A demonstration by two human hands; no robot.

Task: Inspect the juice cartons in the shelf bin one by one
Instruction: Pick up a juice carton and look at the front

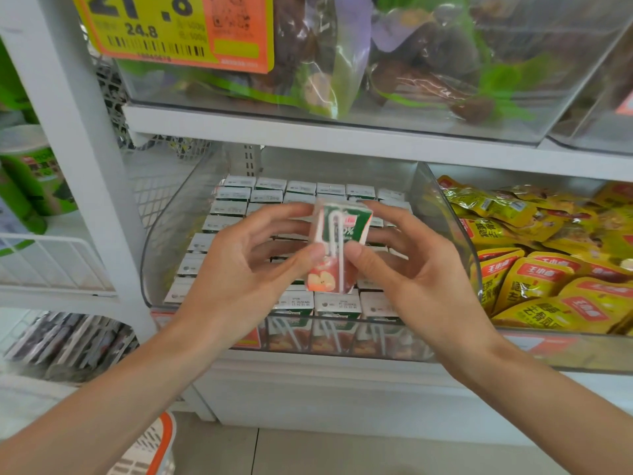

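Observation:
One small juice carton [337, 246], green on top with apple pictures below and a white straw taped to its face, is held upright above the clear shelf bin [161, 234]. My left hand [239, 269] pinches its lower left side with the thumb, fingers spread behind it. My right hand [407, 269] grips its right side, thumb on the front. Several rows of matching cartons [236, 193] stand packed in the bin, their white tops showing; the middle rows are hidden behind my hands.
A bin of yellow snack packets [548, 265] sits to the right. Above, a clear bin [428, 108] holds bagged goods behind a yellow price tag [171, 29]. A white shelf post [85, 166] stands left. An orange-rimmed basket [150, 447] is on the floor.

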